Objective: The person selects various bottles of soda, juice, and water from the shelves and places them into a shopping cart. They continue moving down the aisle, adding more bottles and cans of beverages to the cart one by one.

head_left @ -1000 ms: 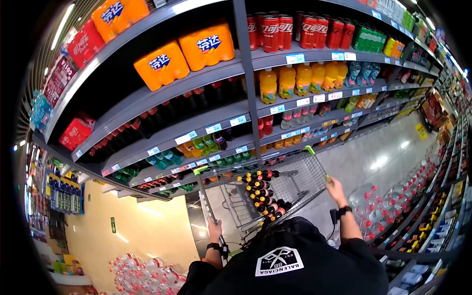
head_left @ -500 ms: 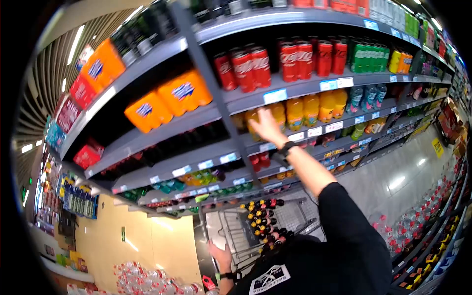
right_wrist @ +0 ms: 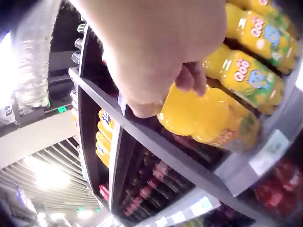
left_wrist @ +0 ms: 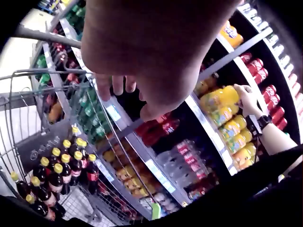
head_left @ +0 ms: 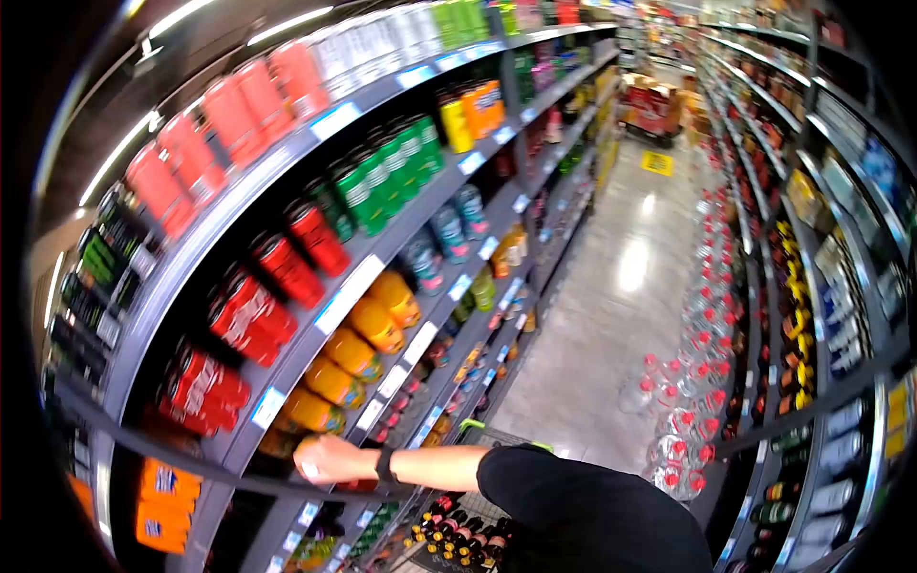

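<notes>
In the right wrist view my right hand (right_wrist: 161, 61) curls its fingers round the top of a yellow-orange Qoo juice bottle (right_wrist: 213, 116) at the end of a shelf row. The head view has the same hand (head_left: 330, 459) at the shelf, beside a dark upright post. My left hand (left_wrist: 163, 87) hangs with loosely bent fingers and nothing in them; the head view does not include it. Below that hand is a wire shopping cart with a green corner (left_wrist: 156, 211). Several dark bottles with yellow caps (left_wrist: 56, 178) lie grouped inside it.
Red cans (head_left: 256, 320) and green cans (head_left: 377, 186) line the shelf above the juice. Orange Fanta packs (head_left: 167, 506) sit beyond the post. Clear bottles with red caps (head_left: 680, 425) stand on the aisle floor along the opposite shelf (head_left: 764, 458).
My right hand has left the cart's side, reached up to the juice row and taken hold of a bottle. The left hand has come off the cart. The head view has swung right along the aisle.
</notes>
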Demonstrator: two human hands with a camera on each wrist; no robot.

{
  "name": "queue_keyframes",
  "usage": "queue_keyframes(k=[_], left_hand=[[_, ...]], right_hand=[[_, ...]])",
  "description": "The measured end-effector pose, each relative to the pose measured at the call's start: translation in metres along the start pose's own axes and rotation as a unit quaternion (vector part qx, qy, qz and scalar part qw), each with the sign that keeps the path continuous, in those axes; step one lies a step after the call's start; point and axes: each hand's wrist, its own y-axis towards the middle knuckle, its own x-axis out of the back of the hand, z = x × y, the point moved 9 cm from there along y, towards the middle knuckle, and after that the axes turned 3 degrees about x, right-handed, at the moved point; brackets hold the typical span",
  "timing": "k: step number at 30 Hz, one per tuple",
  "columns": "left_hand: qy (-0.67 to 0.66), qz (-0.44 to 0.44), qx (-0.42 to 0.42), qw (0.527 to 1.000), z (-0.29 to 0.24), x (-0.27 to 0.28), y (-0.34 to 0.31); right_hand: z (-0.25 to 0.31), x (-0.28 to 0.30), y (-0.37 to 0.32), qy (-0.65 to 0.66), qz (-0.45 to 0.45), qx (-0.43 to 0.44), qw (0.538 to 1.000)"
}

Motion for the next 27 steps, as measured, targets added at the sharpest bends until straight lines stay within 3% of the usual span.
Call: queue_keyframes(k=[1, 3, 6, 7, 9, 10, 12, 13, 14, 16, 17, 18, 20, 22, 23, 25, 27], left_hand=[[-0.020, 0.017, -0.014, 1.000, -0.007, -0.009, 0.008], [-0.064, 0.044, -0.040, 0.996, -0.021, -0.022, 0.023], [-0.149, 0.069, -0.073, 0.984, -0.038, -0.043, 0.044], [-0.172, 0.070, -0.079, 0.979, -0.056, -0.042, 0.046], [-0.184, 0.033, -0.064, 0.980, -0.105, -0.028, 0.036], [-0.135, 0.008, -0.098, 0.986, -0.120, -0.026, 0.033], [-0.115, 0.084, -0.108, 0.984, -0.145, -0.036, 0.025], [-0.091, 0.117, -0.130, 0.980, -0.148, -0.045, 0.021], [-0.182, 0.025, -0.116, 0.976, -0.085, -0.092, 0.041], [-0.222, 0.016, -0.147, 0.964, -0.079, -0.101, 0.043], [-0.222, 0.062, -0.159, 0.960, -0.067, -0.115, 0.048], [-0.235, 0.132, -0.110, 0.957, -0.095, -0.101, 0.039], [-0.220, 0.202, -0.103, 0.949, -0.059, -0.127, 0.040], [-0.238, 0.310, -0.042, 0.919, -0.049, -0.132, 0.033], [-0.227, 0.328, -0.070, 0.914, -0.020, -0.144, 0.032], [-0.092, 0.315, -0.010, 0.945, 0.010, -0.124, 0.035], [-0.055, 0.131, -0.042, 0.989, 0.016, -0.058, 0.048]], right_hand=[[0.014, 0.012, -0.018, 0.039, 0.012, 0.031, 0.999], [0.022, 0.018, -0.051, -0.010, 0.010, 0.005, 1.000], [0.040, 0.050, -0.089, 0.082, -0.033, -0.120, 0.989], [0.039, 0.055, -0.106, 0.053, -0.046, -0.149, 0.986], [0.033, 0.060, -0.144, 0.058, -0.019, -0.198, 0.978], [0.030, 0.059, -0.163, 0.080, 0.000, -0.224, 0.971], [0.037, 0.060, -0.192, 0.122, 0.043, -0.285, 0.950], [0.045, 0.062, -0.199, 0.110, 0.053, -0.262, 0.957], [0.051, 0.064, -0.206, 0.095, 0.060, -0.253, 0.961], [0.056, 0.059, -0.222, 0.098, 0.079, -0.253, 0.959], [0.052, 0.056, -0.234, 0.114, 0.098, -0.263, 0.953], [0.048, 0.058, -0.247, 0.116, 0.098, -0.290, 0.945], [0.047, 0.063, -0.262, 0.129, 0.083, -0.323, 0.934], [0.035, 0.046, -0.291, 0.132, 0.161, -0.368, 0.906], [0.033, 0.035, -0.305, 0.138, 0.177, -0.368, 0.903], [0.033, 0.015, -0.325, 0.084, 0.303, -0.367, 0.875], [0.033, -0.007, -0.342, -0.027, 0.422, -0.307, 0.853]])
